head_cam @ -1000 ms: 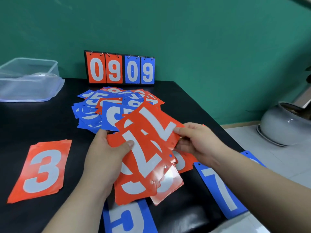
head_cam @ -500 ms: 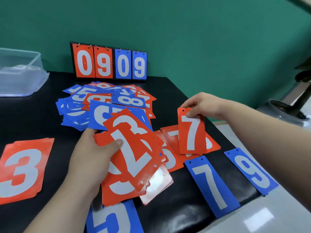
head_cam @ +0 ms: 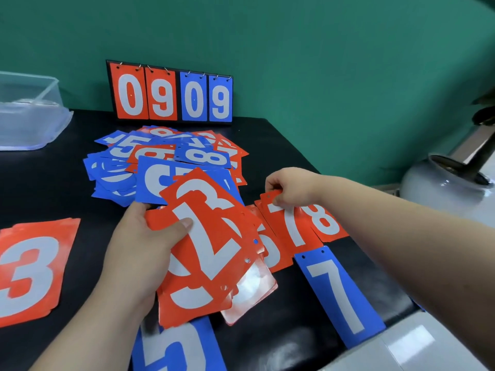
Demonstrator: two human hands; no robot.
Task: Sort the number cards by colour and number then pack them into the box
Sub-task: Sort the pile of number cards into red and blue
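The black table point(head_cam: 281, 145) carries all the items. A clear plastic box point(head_cam: 29, 116) is set at the far left edge, well apart from the cards. A mixed pile of blue and red number cards point(head_cam: 160, 162) is spread at the centre, just in front of a flip scoreboard point(head_cam: 171, 95) reading 0909, which stands upright against the green wall. A stack of red 3 cards point(head_cam: 32, 269) lies flat at the near left.

A fan of red cards point(head_cam: 211, 250), with a 2 uppermost, is gripped by the left hand point(head_cam: 139, 253); the thumb is pressed on the top face and the fingers are curled beneath. A blue 7 card point(head_cam: 337, 293) lies flat at the near right, and a blue 5 card point(head_cam: 174, 349) is partly covered by the fan.

A red 7 card point(head_cam: 290, 226) is pinched at its top edge by the right hand point(head_cam: 292, 187). It overlaps a red 8 card point(head_cam: 324, 220) on its right and a red 5 card point(head_cam: 270, 253) on its left. Whether it rests fully on the table cannot be told.
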